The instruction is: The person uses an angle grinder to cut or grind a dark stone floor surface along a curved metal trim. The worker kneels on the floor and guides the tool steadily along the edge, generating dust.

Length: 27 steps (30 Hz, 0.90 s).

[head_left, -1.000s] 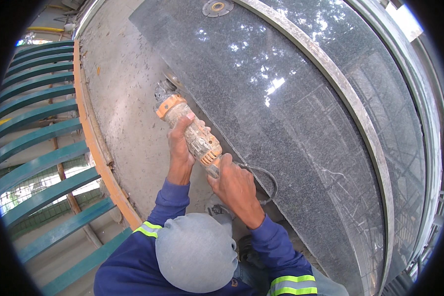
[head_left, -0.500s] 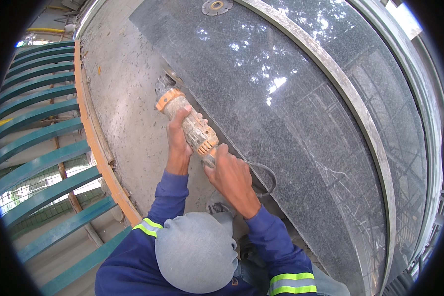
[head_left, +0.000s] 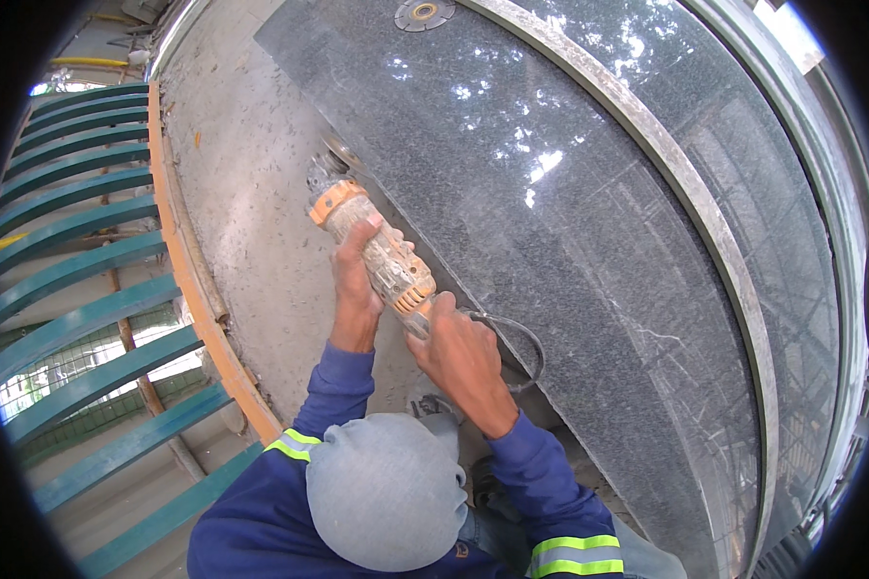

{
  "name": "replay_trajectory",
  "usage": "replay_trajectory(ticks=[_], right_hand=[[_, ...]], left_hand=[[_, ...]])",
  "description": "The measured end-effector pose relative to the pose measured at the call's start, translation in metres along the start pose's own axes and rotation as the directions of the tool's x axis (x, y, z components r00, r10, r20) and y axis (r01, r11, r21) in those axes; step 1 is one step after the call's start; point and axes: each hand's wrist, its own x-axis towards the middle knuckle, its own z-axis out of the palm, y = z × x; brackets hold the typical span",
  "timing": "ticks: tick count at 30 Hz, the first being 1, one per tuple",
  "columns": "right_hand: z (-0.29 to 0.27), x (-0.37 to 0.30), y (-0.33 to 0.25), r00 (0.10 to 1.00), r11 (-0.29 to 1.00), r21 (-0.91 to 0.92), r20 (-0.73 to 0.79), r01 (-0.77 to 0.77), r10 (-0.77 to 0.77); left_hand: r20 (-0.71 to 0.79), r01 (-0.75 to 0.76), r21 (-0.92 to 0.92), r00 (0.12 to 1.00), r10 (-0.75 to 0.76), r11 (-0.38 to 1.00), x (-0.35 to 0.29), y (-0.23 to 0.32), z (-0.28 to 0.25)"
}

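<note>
Both my hands are wrapped round a dusty orange angle grinder. My left hand grips its body from the left, thumb on top. Closed round the rear handle end is my right hand, beside the stone. The grinder's disc lies at the left edge of a dark polished granite slab; whether it touches the stone I cannot tell. A grey power cord loops out past my right hand onto the slab's edge.
A spare cutting disc rests on the slab's far end. A long pale stone strip runs along the slab. On the left stands a green-slatted railing with an orange side bar. Dusty concrete floor lies between.
The grinder and both hands have shifted very slightly toward me and to the right in the picture. The grip of both hands is unchanged.
</note>
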Motion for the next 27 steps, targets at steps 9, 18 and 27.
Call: replay_trajectory(ticks=[9, 18, 27], right_hand=[[-0.002, 0.0, 0.0, 1.0, 1.0, -0.006, -0.006, 0.008, -0.008], [0.014, 0.01, 0.004, 0.999, 1.0, -0.019, -0.035, 0.015, -0.016], [0.001, 0.0, -0.001, 1.0, 1.0, -0.014, -0.006, -0.001, 0.001]], left_hand=[[0.01, -0.006, 0.021, 1.0, 0.006, 1.0, 0.001, -0.001, -0.002], [0.022, 0.028, -0.043, 0.999, -0.027, 0.999, 0.015, -0.004, -0.007], [-0.018, 0.013, -0.002, 1.0, -0.013, 1.0, 0.002, 0.001, -0.001]])
